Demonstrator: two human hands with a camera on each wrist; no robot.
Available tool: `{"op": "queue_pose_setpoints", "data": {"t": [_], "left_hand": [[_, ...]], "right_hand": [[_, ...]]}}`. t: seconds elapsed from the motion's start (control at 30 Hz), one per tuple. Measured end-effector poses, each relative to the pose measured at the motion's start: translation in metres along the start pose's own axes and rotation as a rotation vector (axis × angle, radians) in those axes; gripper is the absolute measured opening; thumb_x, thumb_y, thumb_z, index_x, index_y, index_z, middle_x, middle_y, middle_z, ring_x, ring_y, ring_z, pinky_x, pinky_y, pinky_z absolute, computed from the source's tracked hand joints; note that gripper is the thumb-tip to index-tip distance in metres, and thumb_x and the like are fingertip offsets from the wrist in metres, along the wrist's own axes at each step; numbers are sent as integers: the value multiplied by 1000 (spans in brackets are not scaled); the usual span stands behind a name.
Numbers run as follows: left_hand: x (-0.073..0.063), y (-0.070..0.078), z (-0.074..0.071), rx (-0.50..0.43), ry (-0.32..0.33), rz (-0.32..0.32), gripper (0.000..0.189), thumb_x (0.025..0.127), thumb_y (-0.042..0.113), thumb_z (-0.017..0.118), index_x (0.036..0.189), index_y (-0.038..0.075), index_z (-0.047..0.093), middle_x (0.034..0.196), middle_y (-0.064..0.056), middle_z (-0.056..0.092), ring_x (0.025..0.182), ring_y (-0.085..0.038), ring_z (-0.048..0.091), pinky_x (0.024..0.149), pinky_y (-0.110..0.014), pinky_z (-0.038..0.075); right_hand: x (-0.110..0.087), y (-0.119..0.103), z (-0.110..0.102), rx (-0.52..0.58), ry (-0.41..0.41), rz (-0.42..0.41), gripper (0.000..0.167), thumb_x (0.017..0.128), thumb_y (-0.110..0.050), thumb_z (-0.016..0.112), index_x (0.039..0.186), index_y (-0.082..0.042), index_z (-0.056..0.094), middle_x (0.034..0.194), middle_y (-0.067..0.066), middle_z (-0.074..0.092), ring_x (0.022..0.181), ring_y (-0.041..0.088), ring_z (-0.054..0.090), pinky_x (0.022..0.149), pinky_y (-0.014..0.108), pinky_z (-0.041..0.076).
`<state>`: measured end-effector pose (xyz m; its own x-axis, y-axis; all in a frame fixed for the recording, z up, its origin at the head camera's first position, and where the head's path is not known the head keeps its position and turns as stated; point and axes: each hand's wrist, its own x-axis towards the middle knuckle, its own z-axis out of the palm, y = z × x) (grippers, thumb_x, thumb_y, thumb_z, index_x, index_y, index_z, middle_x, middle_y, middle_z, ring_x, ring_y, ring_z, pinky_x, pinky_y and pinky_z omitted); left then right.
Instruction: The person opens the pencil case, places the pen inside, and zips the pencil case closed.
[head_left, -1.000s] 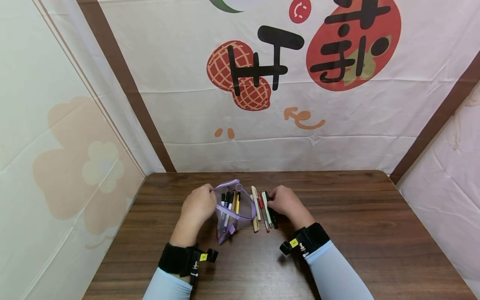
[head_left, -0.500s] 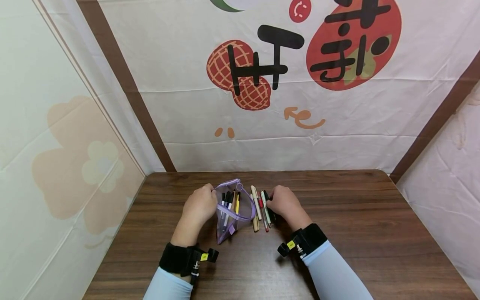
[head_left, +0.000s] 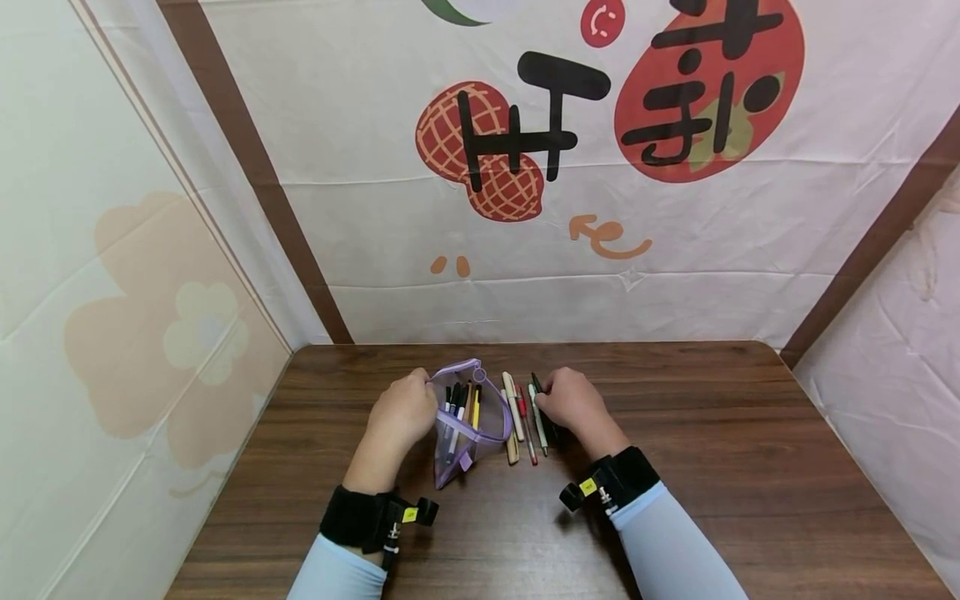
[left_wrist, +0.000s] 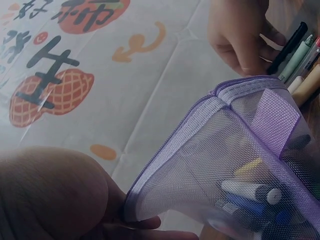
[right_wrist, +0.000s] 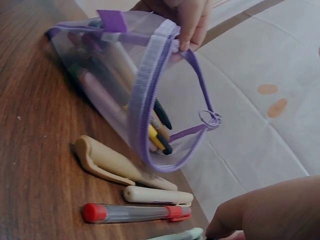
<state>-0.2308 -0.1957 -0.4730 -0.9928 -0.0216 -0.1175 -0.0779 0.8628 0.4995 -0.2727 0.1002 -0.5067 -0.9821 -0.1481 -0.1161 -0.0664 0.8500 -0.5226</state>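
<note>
Mesh pouch gapes beside a row of pens

The pouch (left_wrist: 225, 155) is see-through lilac netting edged in purple, with a violet tab (right_wrist: 112, 21) on its side and a ring (right_wrist: 216, 120) at the zip. It rests on the dark wooden table (head_left: 675, 467), mouth wide open, and the left hand (head_left: 405, 408) pinches its rim at one corner. Inside, several pens lie side by side: a yellow pen (right_wrist: 156, 137) with a black end, a white-barrelled pen (left_wrist: 242, 191), and others dark or tan, blurred by the mesh. Just right of the pouch, loose on the table, lie a beige pen (right_wrist: 107, 160) with a clip, a cream pen (right_wrist: 157, 195), a clear pen with red ends (right_wrist: 132, 213) and a mint pen (left_wrist: 295, 60). Beyond these, the right hand (head_left: 576, 404) has bent fingers touching a black pen (left_wrist: 289, 47); whether they grip it, I cannot tell
</note>
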Motion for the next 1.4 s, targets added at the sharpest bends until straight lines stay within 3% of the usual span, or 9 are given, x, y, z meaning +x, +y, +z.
{"op": "queue_pose_setpoints", "data": {"t": [0.13,0.17,0.3,0.6,0.7,0.87,0.97,1.23,1.4], "left_hand": [[0,-1,1,-2,6,14,46,121,27,36,141,-4,64,94,-13,68,81,-28,64,73,-45,54],[-15,17,-14,-2,-5,-6,43,119,22,38,141,-6,64,94,-14,68,81,-29,64,72,-45,53],[-21,21,-16,4,8,-6,42,119,19,38,139,-7,63,93,-14,67,79,-28,63,71,-44,52],[-19,20,-13,-13,4,-15,43,120,20,36,146,-7,58,96,-16,68,78,-28,63,72,-44,53],[-21,21,-14,-14,5,-11,42,121,21,36,144,-6,59,93,-14,66,76,-28,62,70,-42,51],[-21,21,-14,-17,5,-10,39,121,21,37,138,-5,61,88,-13,63,74,-27,60,67,-40,48],[-20,21,-13,-17,1,-12,39,121,22,37,137,-4,61,86,-12,60,73,-27,59,66,-39,46],[-19,21,-11,-20,-4,-3,39,122,23,38,138,-4,61,85,-11,60,72,-26,58,65,-39,46],[-18,20,-10,-9,-1,-7,39,122,23,38,138,-3,62,86,-11,61,73,-26,59,66,-39,47]], "right_hand": [[1,2,-2,56,7,24,20,107,-24,71,106,-7,82,101,9,78,79,21,66,75,41,57],[1,2,-3,73,8,29,23,107,-25,71,113,-6,83,109,11,80,85,23,70,80,44,60],[0,2,-6,144,11,38,31,109,-26,71,127,-3,81,127,16,80,105,29,76,96,52,64],[1,-2,-11,363,78,0,25,106,-20,71,122,-3,80,106,11,81,80,18,75,77,36,61],[0,-5,-12,448,105,-18,24,105,-18,72,122,-3,79,102,11,81,79,22,78,74,34,62],[-3,-13,-14,615,144,-42,25,106,-16,74,125,1,76,107,22,81,93,44,83,80,46,70],[-5,-18,-13,695,173,-55,24,105,-14,75,123,1,76,108,24,81,97,48,83,84,52,71],[-9,-32,-6,910,235,-82,16,104,-7,77,117,3,76,100,20,84,84,37,85,89,63,68],[-12,-41,4,954,227,-95,16,105,-5,76,118,5,74,103,21,84,85,35,86,87,61,69]]}}
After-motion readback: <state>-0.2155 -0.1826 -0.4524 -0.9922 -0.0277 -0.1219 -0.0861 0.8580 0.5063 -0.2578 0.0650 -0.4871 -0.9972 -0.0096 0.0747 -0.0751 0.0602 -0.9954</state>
